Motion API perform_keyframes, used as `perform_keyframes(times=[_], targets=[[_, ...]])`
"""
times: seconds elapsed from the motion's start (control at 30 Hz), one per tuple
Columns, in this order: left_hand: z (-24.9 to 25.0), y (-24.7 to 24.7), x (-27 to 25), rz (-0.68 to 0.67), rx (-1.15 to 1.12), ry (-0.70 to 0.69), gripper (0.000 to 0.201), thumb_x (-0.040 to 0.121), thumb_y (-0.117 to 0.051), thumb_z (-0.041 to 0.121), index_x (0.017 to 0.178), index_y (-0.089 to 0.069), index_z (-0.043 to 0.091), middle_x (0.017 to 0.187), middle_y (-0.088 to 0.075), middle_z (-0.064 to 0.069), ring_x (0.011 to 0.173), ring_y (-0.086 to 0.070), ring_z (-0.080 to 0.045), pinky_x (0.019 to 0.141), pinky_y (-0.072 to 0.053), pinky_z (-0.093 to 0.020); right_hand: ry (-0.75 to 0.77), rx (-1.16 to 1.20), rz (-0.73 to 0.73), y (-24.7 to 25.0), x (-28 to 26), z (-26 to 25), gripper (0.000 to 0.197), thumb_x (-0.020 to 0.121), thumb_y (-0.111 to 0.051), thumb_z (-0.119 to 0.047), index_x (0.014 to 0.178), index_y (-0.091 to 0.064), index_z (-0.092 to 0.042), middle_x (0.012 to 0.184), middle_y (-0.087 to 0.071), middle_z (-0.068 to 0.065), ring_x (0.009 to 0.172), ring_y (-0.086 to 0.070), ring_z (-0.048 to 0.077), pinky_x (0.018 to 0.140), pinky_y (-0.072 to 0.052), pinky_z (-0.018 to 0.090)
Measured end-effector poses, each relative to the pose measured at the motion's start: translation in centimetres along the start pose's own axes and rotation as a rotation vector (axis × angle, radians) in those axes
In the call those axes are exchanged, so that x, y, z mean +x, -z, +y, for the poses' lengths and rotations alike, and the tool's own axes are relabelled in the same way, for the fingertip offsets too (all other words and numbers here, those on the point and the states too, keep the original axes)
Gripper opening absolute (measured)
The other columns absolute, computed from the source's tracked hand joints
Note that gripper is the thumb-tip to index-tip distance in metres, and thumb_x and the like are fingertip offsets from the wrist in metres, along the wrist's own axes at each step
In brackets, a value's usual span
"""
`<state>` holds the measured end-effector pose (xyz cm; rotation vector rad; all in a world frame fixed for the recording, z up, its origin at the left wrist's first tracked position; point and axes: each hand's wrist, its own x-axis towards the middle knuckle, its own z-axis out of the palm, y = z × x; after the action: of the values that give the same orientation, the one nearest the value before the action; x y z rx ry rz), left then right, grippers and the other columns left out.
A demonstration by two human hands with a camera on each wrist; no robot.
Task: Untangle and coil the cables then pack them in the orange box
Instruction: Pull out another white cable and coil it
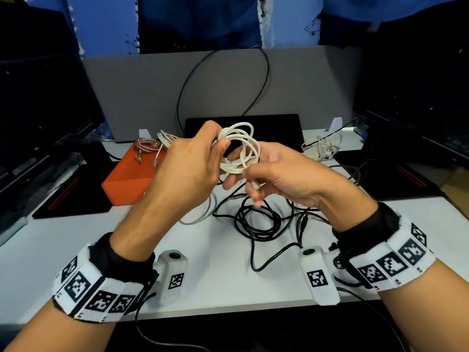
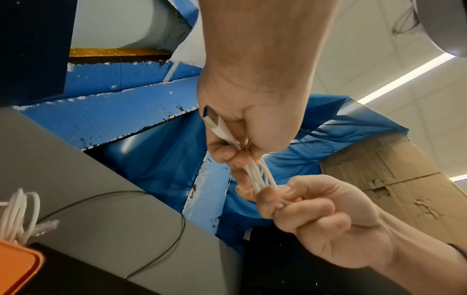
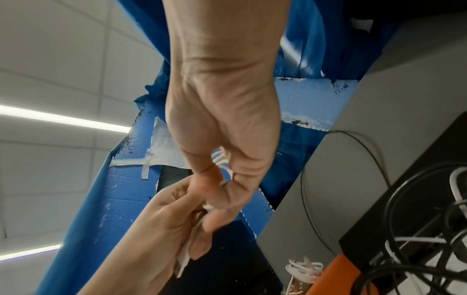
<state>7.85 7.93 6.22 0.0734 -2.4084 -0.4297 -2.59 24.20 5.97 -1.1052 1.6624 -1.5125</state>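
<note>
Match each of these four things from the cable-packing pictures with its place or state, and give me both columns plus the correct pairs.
Things
1. white cable
2. black cable
3. striped cable
4. orange box

Places or states
A. lies loose on the white desk, in front of the hands
B. stands on the desk, left of the hands
C. coiled, gripped by both the left hand and the right hand
D. already resting in the box

Pairs: 1-C, 2-A, 3-D, 4-B

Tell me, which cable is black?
The tangled black cable lying on the white table, just below both hands. The coil held in the hands is white, and the ones in the orange box are pale or pinkish.
</note>
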Motion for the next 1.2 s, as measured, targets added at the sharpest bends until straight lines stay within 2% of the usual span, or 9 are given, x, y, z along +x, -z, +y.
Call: perform_keyframes(times=[0.1, 0.2, 0.33, 0.47, 0.57, 0.7, 0.87, 1.1, 1.2], targets=[[-0.3, 0.0, 0.2, -0.001, 0.012, 0.036, 0.021, 0.108, -0.043, 0.037, 0.106, -0.055, 0.019, 0.065, -0.060, 0.006, 0.058, -0.055, -0.009, 0.053, -0.041, -0.024, -0.027, -0.165, 0.062, 0.7, 0.1, 0.3, 0.034, 0.097, -0.046, 0.001, 0.125, -0.056, -0.017, 0.067, -0.051, 0.003, 0.054, -0.026, 0.014, 0.047, -0.022, 0.027], [-1.1, 0.7, 0.8, 0.027, -0.126, 0.081, 0.016, 0.108, -0.047, 0.032, 0.097, -0.055, 0.023, 0.063, -0.064, 0.010, 0.056, -0.057, 0.003, 0.051, -0.036, -0.015, 0.074, -0.352, 0.202, 1.6, 0.1, 0.4, 0.017, 0.101, -0.060, -0.026, 0.118, -0.062, -0.026, 0.056, -0.041, -0.009, 0.054, -0.029, 0.012, 0.049, -0.022, 0.027], [-1.1, 1.4, 0.9, -0.009, -0.607, 0.117, 0.018, 0.110, -0.045, 0.026, 0.094, -0.054, 0.024, 0.071, -0.072, -0.005, 0.039, -0.051, -0.021, 0.046, -0.041, -0.029, 0.251, -0.174, 0.227, 2.0, 0.6, 0.8, 0.025, 0.105, -0.057, -0.035, 0.126, -0.065, -0.024, 0.058, -0.030, -0.003, 0.051, -0.022, 0.014, 0.046, -0.017, 0.027], [-0.3, 0.1, 0.5, 0.007, -0.860, 0.190, 0.021, 0.110, -0.043, 0.027, 0.095, -0.055, 0.017, 0.077, -0.073, -0.011, 0.040, -0.047, -0.020, 0.041, -0.039, -0.040, 0.301, 0.049, 0.138, 0.6, 1.1, 1.6, 0.037, 0.103, -0.046, -0.040, 0.125, -0.069, -0.022, 0.065, -0.044, -0.003, 0.053, -0.037, 0.009, 0.051, -0.034, 0.021], [-0.5, -0.7, 0.5, -0.087, -0.993, 0.301, 0.022, 0.109, -0.046, 0.033, 0.099, -0.059, 0.019, 0.089, -0.074, -0.015, 0.056, -0.061, -0.024, 0.055, -0.043, -0.053, 0.328, 0.179, 0.212, 0.1, 1.4, 1.5, 0.035, 0.109, -0.041, -0.031, 0.103, -0.072, -0.016, 0.073, -0.058, -0.004, 0.062, -0.051, 0.011, 0.060, -0.045, 0.024], [-1.1, -0.6, 1.0, -0.157, -0.824, 0.281, 0.027, 0.106, -0.051, 0.027, 0.107, -0.064, 0.003, 0.101, -0.077, -0.011, 0.092, -0.075, -0.021, 0.077, -0.058, -0.029, 0.308, 0.196, 0.327, 0.9, 1.8, 1.7, 0.038, 0.112, -0.041, -0.029, 0.093, -0.069, -0.013, 0.073, -0.058, 0.000, 0.067, -0.057, 0.012, 0.066, -0.048, 0.027], [-1.2, -0.2, 0.8, -0.277, -0.941, 0.317, 0.028, 0.095, -0.066, 0.017, 0.118, -0.060, 0.003, 0.097, -0.076, -0.012, 0.084, -0.073, -0.024, 0.074, -0.061, -0.028, 0.286, 0.089, 0.335, 1.3, 2.2, 2.4, 0.034, 0.112, -0.041, -0.022, 0.095, -0.068, -0.010, 0.075, -0.060, 0.001, 0.072, -0.059, 0.014, 0.070, -0.050, 0.030], [-0.7, -1.0, 1.1, -0.086, -1.025, 0.402, 0.014, 0.096, -0.066, 0.004, 0.110, -0.062, 0.004, 0.084, -0.074, -0.016, 0.071, -0.072, -0.021, 0.070, -0.062, -0.030, 0.254, 0.260, 0.308, 0.5, 2.0, 1.9, 0.034, 0.113, -0.038, -0.022, 0.096, -0.066, -0.009, 0.079, -0.059, 0.004, 0.077, -0.067, 0.013, 0.078, -0.058, 0.030], [-0.1, -1.8, 0.8, 0.034, -1.090, 0.372, 0.013, 0.098, -0.063, 0.004, 0.111, -0.062, 0.002, 0.084, -0.075, -0.013, 0.073, -0.074, -0.020, 0.074, -0.064, -0.033, 0.215, 0.423, 0.263, -0.1, 2.0, 1.8, 0.035, 0.113, -0.036, -0.029, 0.099, -0.063, -0.011, 0.101, -0.070, 0.015, 0.088, -0.072, 0.024, 0.091, -0.059, 0.047]])
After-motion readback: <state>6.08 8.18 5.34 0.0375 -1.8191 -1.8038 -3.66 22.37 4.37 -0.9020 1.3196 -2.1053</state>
